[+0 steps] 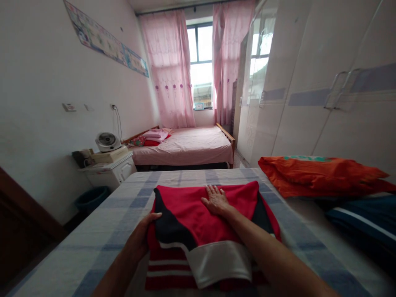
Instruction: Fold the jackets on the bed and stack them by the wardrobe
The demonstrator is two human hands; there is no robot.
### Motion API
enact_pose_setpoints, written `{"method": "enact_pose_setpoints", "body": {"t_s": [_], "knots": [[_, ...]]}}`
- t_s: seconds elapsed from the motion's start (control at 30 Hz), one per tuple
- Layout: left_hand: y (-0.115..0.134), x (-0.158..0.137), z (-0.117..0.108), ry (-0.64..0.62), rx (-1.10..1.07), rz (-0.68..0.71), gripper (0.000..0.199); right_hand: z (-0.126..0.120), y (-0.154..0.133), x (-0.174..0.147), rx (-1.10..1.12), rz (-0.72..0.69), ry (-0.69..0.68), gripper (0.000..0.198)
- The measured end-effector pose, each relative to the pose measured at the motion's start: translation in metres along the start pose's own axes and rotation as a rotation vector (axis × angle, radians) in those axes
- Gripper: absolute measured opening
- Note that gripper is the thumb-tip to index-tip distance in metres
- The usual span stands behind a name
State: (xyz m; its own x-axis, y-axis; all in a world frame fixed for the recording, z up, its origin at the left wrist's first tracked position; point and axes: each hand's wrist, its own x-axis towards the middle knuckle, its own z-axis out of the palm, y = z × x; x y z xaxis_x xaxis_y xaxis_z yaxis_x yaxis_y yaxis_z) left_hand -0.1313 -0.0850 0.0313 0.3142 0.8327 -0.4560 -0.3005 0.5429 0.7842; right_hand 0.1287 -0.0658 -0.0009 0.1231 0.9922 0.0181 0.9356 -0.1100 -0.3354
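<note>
A folded red jacket (198, 210) with dark and white panels lies on the bed nearest me. White stripes run across its dark red lower edge. My left hand (143, 233) grips the left side of the jacket, thumb on top and the other fingers mostly hidden beneath or behind the cloth. Near the far edge, my right hand (216, 200) rests flat on the red fabric, palm down with fingers spread. The right forearm crosses over the jacket's right part and hides some of it.
Orange clothing (318, 175) and dark blue clothing with a white stripe (361, 218) lie to the right. The checked bedsheet (102, 231) spreads around the jacket. Beyond are a nightstand (119, 169) with a fan (108, 141), a bin (92, 199), a second bed (192, 144) and wardrobes (309, 82).
</note>
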Motion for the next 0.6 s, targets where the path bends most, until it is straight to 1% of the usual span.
{"method": "enact_pose_setpoints", "body": {"t_s": [0.07, 0.1, 0.17, 0.23, 0.27, 0.33, 0.37, 0.43, 0.53, 0.6], "knots": [[0.005, -0.005, 0.009, -0.009, -0.009, 0.016, 0.04, -0.002, 0.006, -0.008, 0.011, -0.009, -0.032, 0.069], [0.007, -0.008, 0.013, -0.012, -0.009, 0.027, 0.041, -0.004, 0.007, -0.016, 0.012, -0.009, -0.027, 0.069], [0.01, -0.012, 0.022, -0.036, -0.004, 0.052, 0.042, -0.007, 0.009, -0.042, 0.011, -0.036, 0.031, 0.068], [0.012, -0.016, 0.033, -0.083, 0.007, 0.079, 0.04, -0.004, 0.009, -0.075, 0.031, -0.125, 0.079, 0.065], [0.012, -0.018, 0.039, -0.111, 0.013, 0.099, 0.04, -0.001, 0.01, -0.09, 0.058, -0.186, 0.072, 0.063], [0.013, -0.021, 0.057, -0.161, 0.035, 0.164, 0.039, 0.002, 0.015, -0.115, 0.169, -0.282, 0.002, 0.061], [0.013, -0.021, 0.068, -0.187, 0.051, 0.202, 0.039, 0.001, 0.019, -0.123, 0.262, -0.283, -0.03, 0.06], [0.01, -0.022, 0.096, -0.261, 0.088, 0.284, 0.04, -0.007, 0.031, -0.13, 0.513, -0.214, -0.041, 0.06], [-0.001, -0.021, 0.145, -0.388, 0.159, 0.369, 0.045, -0.029, 0.053, -0.127, 0.994, -0.063, 0.015, 0.062], [-0.014, -0.018, 0.177, -0.445, 0.245, 0.385, 0.052, -0.043, 0.067, -0.125, 1.233, 0.031, 0.06, 0.062]]}}
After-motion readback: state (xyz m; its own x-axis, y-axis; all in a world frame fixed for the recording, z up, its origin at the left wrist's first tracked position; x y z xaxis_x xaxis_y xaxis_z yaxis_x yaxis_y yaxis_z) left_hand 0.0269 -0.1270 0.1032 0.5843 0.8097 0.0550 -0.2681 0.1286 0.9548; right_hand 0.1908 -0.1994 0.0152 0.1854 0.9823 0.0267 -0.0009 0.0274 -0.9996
